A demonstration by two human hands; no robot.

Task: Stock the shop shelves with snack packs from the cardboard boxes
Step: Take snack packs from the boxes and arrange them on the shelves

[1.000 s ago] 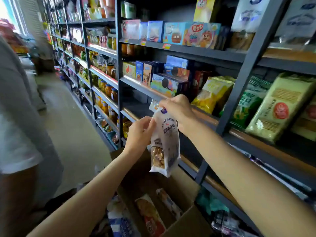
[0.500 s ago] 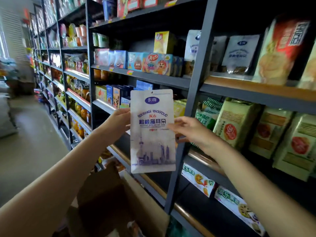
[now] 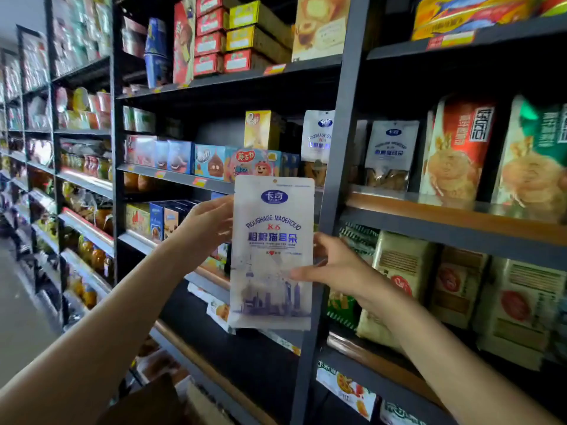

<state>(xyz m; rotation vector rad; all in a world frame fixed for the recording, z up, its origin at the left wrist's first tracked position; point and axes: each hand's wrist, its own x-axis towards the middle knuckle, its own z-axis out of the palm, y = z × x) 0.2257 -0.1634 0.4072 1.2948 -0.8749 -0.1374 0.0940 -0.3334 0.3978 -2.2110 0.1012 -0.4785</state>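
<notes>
Head view: my left hand (image 3: 208, 228) and right hand (image 3: 334, 268) grip one pack (image 3: 271, 253) upright before the shelf (image 3: 445, 216); matching packs (image 3: 391, 154) stand there; mine isn't placed yet.

White snack pack (image 3: 273, 253), upright, face-on, before dark shelves (image 3: 429, 222)

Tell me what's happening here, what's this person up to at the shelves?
A person is stocking a shop aisle. Both hands hold one white snack pack upright in front of the dark shelving: the left hand grips its left edge, the right hand pinches its right edge. The pack is not yet on a shelf. Matching white packs already stand on the shelf above and to the right, beside orange packs. A flap of the cardboard box shows at the bottom.
</notes>
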